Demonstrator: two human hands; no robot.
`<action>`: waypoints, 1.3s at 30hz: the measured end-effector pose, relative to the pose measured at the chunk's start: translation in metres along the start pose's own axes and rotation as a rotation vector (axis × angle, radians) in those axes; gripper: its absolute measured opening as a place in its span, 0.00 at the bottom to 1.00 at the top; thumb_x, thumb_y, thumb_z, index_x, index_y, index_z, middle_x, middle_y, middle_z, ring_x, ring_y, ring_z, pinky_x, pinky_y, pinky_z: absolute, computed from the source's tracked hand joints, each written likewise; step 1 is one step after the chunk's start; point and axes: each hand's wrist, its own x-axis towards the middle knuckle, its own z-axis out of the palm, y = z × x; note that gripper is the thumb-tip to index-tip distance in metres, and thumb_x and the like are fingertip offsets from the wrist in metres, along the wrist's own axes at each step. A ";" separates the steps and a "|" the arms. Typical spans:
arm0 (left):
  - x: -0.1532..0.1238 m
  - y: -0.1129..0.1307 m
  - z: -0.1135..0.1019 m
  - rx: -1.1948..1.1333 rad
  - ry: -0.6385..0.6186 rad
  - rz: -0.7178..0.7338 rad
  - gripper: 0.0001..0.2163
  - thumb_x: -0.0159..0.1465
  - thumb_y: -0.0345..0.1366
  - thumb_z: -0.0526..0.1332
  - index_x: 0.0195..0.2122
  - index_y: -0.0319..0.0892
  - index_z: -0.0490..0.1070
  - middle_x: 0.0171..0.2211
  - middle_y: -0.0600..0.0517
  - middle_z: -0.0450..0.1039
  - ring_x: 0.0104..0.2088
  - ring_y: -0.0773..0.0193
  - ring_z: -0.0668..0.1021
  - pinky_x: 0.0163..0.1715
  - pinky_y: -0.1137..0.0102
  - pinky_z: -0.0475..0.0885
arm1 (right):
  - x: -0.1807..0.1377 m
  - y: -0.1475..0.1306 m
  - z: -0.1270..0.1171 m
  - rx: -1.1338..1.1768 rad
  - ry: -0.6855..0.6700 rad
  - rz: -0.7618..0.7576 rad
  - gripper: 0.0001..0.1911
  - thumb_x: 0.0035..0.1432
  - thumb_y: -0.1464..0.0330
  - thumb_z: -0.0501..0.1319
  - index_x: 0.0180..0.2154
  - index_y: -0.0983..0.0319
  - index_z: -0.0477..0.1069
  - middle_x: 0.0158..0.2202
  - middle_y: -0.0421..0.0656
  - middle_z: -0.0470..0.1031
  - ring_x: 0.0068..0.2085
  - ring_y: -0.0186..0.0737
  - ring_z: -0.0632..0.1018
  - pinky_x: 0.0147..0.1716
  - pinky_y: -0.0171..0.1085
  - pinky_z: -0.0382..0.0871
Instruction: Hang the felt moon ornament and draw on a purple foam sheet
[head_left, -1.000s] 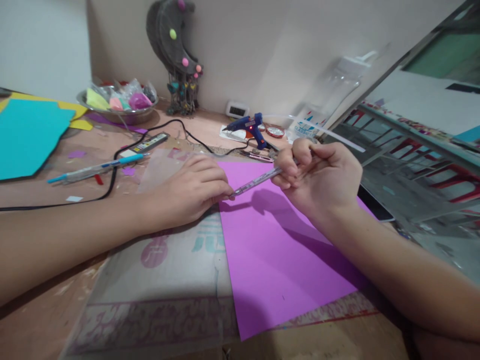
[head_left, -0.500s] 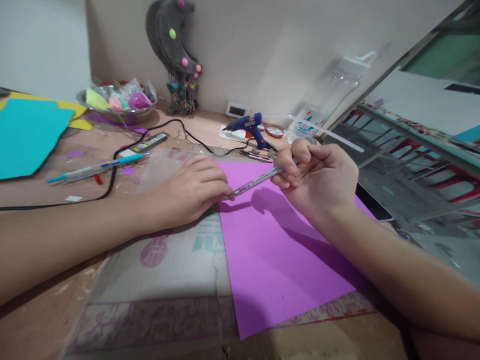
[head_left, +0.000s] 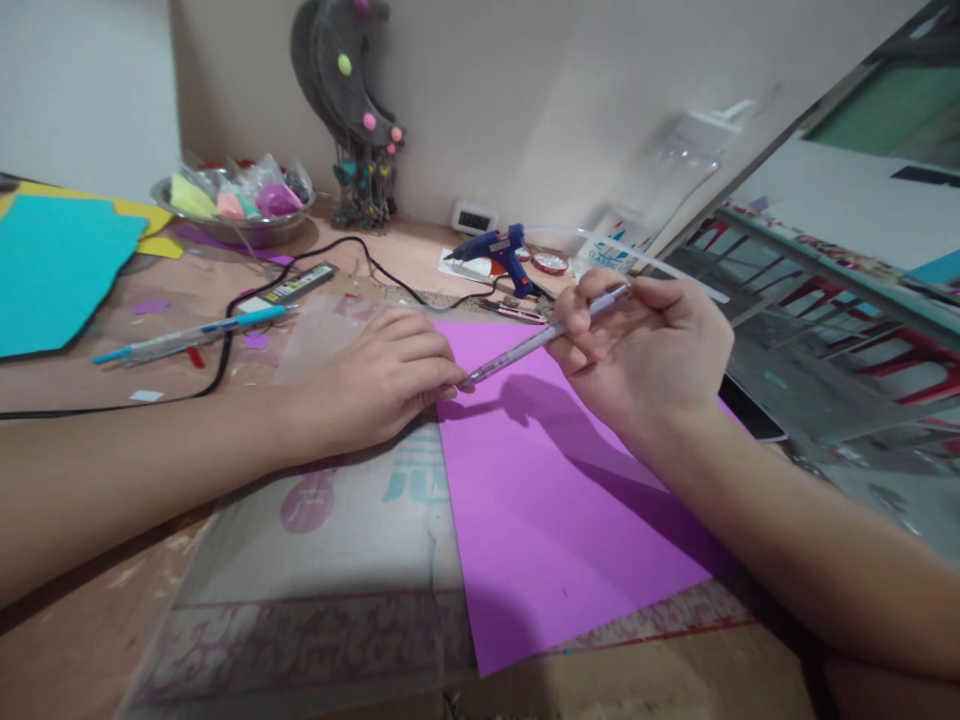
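A slim, pale lilac pen (head_left: pixel 517 352) slants above a purple sheet of paper (head_left: pixel 540 560), its lower end to the left. Thumb and fingertips of my left hand (head_left: pixel 390 380) pinch that lower end, near the sheet's left edge. My right hand (head_left: pixel 645 345), palm turned up, has its curled fingers around the upper part, with the pen's top end showing beside the thumb. Under the paper is a translucent printed plastic sheet (head_left: pixel 352 600). A dark shadow of the hand and pen falls across the purple paper.
Behind the paper lie a blue glue gun (head_left: pixel 491 250) and a pink cutter (head_left: pixel 512 312). A black cable (head_left: pixel 225 350) crosses the left side, past a blue pen (head_left: pixel 195 335). Farther back are a metal bowl (head_left: pixel 240 232), a small digital clock (head_left: pixel 474 217) and a clear bottle (head_left: pixel 660 185).
My right hand has shifted slightly right and its grip has opened a little, so more of the pen's upper end shows. My left hand stays in place at the lower end.
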 end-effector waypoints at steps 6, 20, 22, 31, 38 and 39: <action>0.000 0.001 0.001 0.000 -0.010 -0.003 0.11 0.74 0.32 0.55 0.42 0.41 0.78 0.36 0.48 0.78 0.41 0.57 0.75 0.48 0.60 0.67 | 0.004 0.004 -0.009 -0.112 -0.045 -0.029 0.18 0.64 0.56 0.52 0.29 0.57 0.71 0.25 0.42 0.69 0.24 0.36 0.66 0.25 0.39 0.61; -0.001 0.001 0.002 0.034 -0.021 0.021 0.11 0.74 0.33 0.55 0.42 0.41 0.78 0.37 0.48 0.79 0.41 0.57 0.76 0.47 0.60 0.68 | 0.003 -0.002 -0.012 -0.026 -0.190 0.009 0.15 0.54 0.65 0.55 0.19 0.58 0.54 0.19 0.39 0.56 0.22 0.33 0.57 0.24 0.38 0.54; -0.001 0.001 0.001 0.032 -0.032 0.014 0.11 0.74 0.33 0.55 0.43 0.42 0.78 0.37 0.48 0.79 0.41 0.58 0.76 0.48 0.61 0.68 | 0.002 -0.002 -0.012 0.000 -0.183 0.022 0.14 0.52 0.66 0.56 0.19 0.58 0.54 0.19 0.39 0.55 0.21 0.32 0.57 0.24 0.37 0.53; 0.000 0.001 0.002 -0.004 -0.010 0.023 0.11 0.74 0.32 0.55 0.41 0.42 0.78 0.36 0.48 0.79 0.41 0.59 0.76 0.49 0.61 0.68 | 0.002 0.000 -0.008 0.057 -0.105 0.044 0.13 0.52 0.66 0.53 0.17 0.58 0.60 0.18 0.40 0.57 0.21 0.33 0.56 0.23 0.36 0.52; -0.001 0.000 0.003 0.006 -0.011 0.034 0.10 0.74 0.32 0.56 0.41 0.41 0.78 0.37 0.48 0.79 0.40 0.59 0.76 0.48 0.61 0.68 | 0.003 0.003 -0.010 0.030 -0.139 0.022 0.19 0.58 0.59 0.56 0.19 0.58 0.55 0.19 0.39 0.56 0.21 0.33 0.56 0.22 0.35 0.56; 0.000 0.000 0.003 0.004 -0.007 0.038 0.10 0.74 0.32 0.56 0.41 0.40 0.78 0.36 0.48 0.79 0.40 0.58 0.76 0.48 0.61 0.68 | 0.004 0.003 -0.010 0.005 -0.139 0.018 0.21 0.60 0.58 0.55 0.19 0.58 0.55 0.19 0.39 0.56 0.21 0.34 0.57 0.22 0.36 0.56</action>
